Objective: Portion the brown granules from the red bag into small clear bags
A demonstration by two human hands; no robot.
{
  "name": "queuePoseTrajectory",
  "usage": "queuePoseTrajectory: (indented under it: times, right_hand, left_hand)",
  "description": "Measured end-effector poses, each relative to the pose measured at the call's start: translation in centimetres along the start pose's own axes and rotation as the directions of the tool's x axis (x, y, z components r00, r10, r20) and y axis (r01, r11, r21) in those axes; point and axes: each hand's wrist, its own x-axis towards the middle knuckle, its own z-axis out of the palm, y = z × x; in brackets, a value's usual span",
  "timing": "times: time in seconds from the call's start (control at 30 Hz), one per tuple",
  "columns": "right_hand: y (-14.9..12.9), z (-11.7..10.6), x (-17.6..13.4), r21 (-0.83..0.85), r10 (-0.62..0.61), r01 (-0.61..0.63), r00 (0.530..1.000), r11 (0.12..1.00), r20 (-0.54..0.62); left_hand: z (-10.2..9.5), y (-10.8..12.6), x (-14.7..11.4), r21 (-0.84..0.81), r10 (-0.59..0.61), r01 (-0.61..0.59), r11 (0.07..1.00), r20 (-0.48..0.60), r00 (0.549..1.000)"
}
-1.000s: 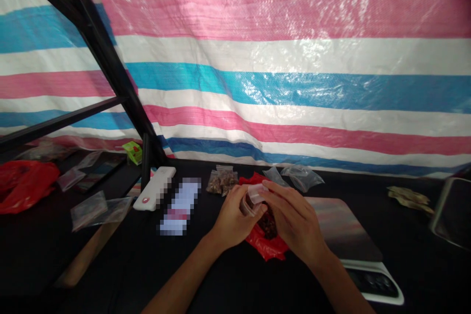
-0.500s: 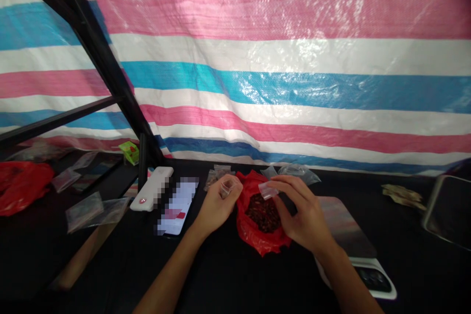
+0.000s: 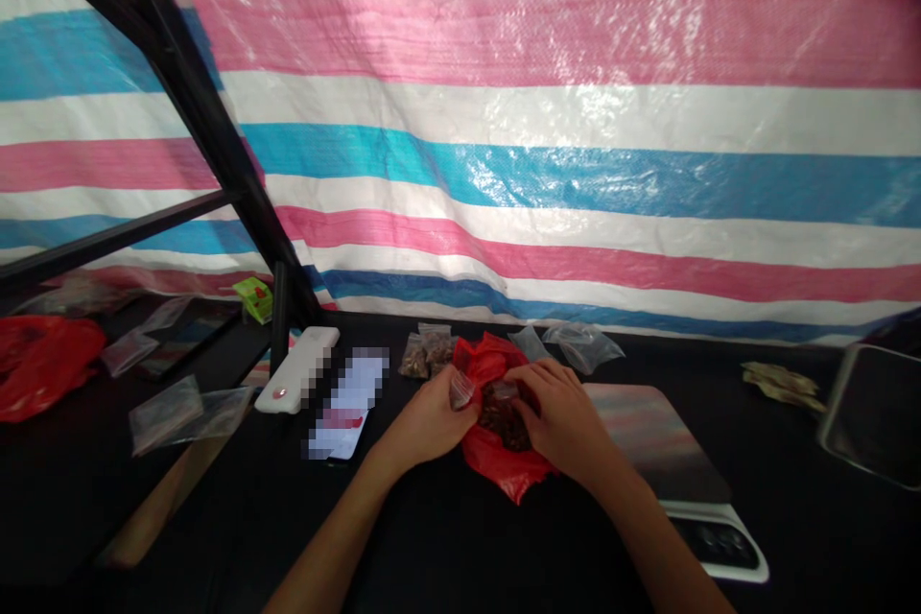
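Note:
A red plastic bag (image 3: 504,472) lies open between my hands, holding small dark reddish-brown dried pieces (image 3: 514,432). My left hand (image 3: 432,417) is at the bag's left rim, its fingers closed on a small clear plastic bag (image 3: 461,390). Inside the mouth of the red bag, my right hand (image 3: 565,413) has its fingertips down at the dried pieces, pinching a clear piece of plastic (image 3: 506,389). Its exact shape is partly hidden by the fingers. Behind my left hand lie small filled zip bags (image 3: 436,345).
A kitchen scale (image 3: 658,441) stands right of my right hand. Clear plastic bags (image 3: 586,345) lie behind the red bag. Leftward are a phone (image 3: 349,403), a white device (image 3: 298,369) and more clear bags (image 3: 187,417). A crumpled yellowish piece (image 3: 781,384) is far right.
My right hand has moved down into the red bag with the clear plastic. My left hand has turned and lowered to the bag's rim, uncovering the filled zip bags behind it.

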Motion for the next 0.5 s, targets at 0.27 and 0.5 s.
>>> queuePoseTrajectory:
  times: [0.27, 0.5]
  right_hand:
    - [-0.2, 0.5, -0.2, 0.024, -0.034, 0.034, 0.999, 0.999, 0.008]
    - [-0.5, 1.1, -0.3, -0.054, 0.003, -0.005, 0.999, 0.999, -0.04]
  left_hand:
    - [1.2, 0.6, 0.9, -0.344, -0.129, 0.113, 0.932, -0.025, 0.991]
    - [1.2, 1.1, 0.7, -0.396, -0.174, 0.133, 0.908, -0.068, 0.982]
